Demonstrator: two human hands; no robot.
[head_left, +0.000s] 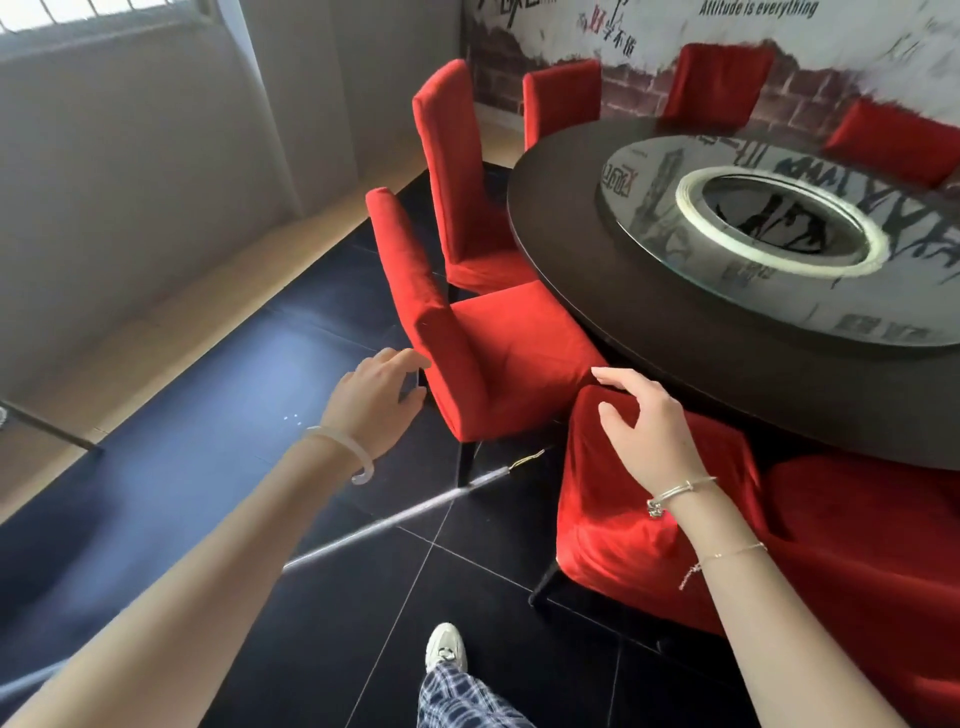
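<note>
Reaching for two red chairs at a round dark tabletop (571, 234).
My right grip (649, 431) curls over the top of the near chair (613, 519), thumb on its back. My left grip (376, 400) is open with fingers relaxed, just beside the back of the next chair (498, 353). Both chairs stand at the tabletop's edge.

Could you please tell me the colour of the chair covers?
The chair covers are red; head view shows it.
</note>
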